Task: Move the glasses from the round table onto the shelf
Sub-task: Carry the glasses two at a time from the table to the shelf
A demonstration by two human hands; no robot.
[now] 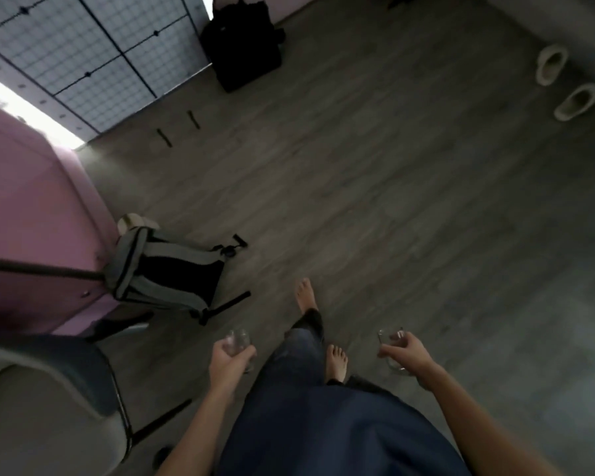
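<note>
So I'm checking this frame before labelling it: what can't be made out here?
- Round table and shelf: neither can be identified in the head view.
- Glass in the left hand: the glass is blurred and partly wrapped by fingers; shape unclear.
- Glass in the right hand: this glass is blurred; contents cannot be told.
- Chair: cut by the left edge.

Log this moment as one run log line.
phase: carrying | left hand: holds glass | right hand: holds second glass | walking barefoot on floor | shelf: unseen
</note>
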